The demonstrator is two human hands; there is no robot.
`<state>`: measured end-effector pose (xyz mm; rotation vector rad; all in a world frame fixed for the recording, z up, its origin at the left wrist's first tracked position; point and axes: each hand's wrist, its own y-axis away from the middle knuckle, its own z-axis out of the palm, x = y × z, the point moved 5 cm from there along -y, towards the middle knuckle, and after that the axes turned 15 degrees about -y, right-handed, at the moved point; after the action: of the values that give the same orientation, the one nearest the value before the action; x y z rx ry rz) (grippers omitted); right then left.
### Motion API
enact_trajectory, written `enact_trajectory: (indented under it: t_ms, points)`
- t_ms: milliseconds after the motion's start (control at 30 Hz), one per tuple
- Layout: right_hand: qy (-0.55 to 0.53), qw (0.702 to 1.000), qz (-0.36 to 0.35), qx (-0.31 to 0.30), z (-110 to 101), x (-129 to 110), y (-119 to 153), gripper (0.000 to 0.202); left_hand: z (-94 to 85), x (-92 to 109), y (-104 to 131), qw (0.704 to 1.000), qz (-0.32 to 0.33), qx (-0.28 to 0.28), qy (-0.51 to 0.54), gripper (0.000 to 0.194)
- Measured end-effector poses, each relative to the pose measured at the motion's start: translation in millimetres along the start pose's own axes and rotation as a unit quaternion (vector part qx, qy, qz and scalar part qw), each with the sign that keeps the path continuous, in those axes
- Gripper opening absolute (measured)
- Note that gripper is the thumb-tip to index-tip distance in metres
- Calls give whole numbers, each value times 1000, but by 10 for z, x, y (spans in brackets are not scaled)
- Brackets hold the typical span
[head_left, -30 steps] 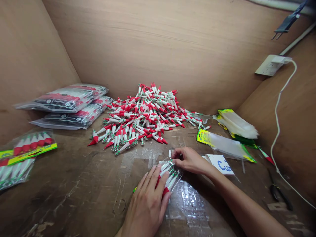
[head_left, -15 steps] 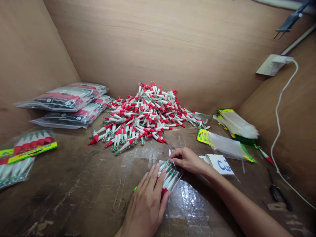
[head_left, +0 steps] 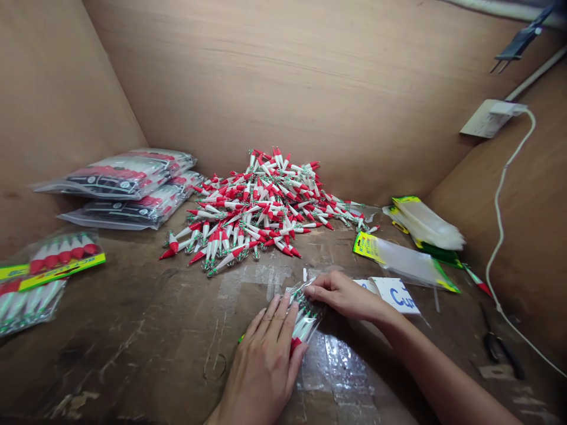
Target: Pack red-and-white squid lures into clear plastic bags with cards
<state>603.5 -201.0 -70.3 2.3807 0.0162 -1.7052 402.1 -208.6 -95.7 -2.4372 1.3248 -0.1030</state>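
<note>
A clear plastic bag of red-and-white squid jigs (head_left: pixel 305 326) lies at the front middle, their green-tipped hooked ends pointing away from me. My left hand (head_left: pixel 264 354) rests flat across its left side, fingers stretched out, covering part of the jigs and most of the yellow header. At the bag's far end, my right hand (head_left: pixel 331 293) is closed in a pinch on the plastic over the hooks. Its fingertips partly hide the bag's edge. Behind both hands rises a big heap of loose squid jigs (head_left: pixel 261 206).
Filled packs (head_left: pixel 62 271) lie at left, below stacked larger bags (head_left: pixel 119 177). On the right are flat yellow-topped bags (head_left: pixel 398 257), a marked white card (head_left: pixel 396 295), a single jig (head_left: pixel 478 280) and black-handled pliers (head_left: pixel 498 348). A white cable (head_left: pixel 498 212) hangs from a socket (head_left: pixel 489 118).
My right hand has shifted slightly toward me, pressing the bag's far end down over the hooks. The left hand has stayed nearly in place on the bag.
</note>
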Motion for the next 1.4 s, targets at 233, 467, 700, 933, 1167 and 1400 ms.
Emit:
enact_trajectory:
  t_ms: [233, 467, 700, 933, 1167, 1400]
  points:
    - [25, 999, 7, 34, 16, 63, 25, 40, 12, 8, -3, 1000, -11, -9, 20, 56]
    - [10, 996, -50, 72, -2, -36, 35, 26, -109, -229, -146, 978, -61, -43, 197, 72]
    - [23, 974, -192, 117, -184, -482, 246, 17, 6, -498, -882, 771, -89, -230, 587, 77]
    - [-41, 893, -239, 379, -618, -489, 371, 28, 123, -361, -1189, 693, -105, -218, 680, 45]
    - [-292, 927, -110, 206, -261, -59, -19, 60, 232, -411, -1164, 667, -167, -97, 720, 49]
    - [-212, 936, -133, 248, -163, -91, -35, 33, 181, -436, -1125, 711, -169, -40, 682, 42]
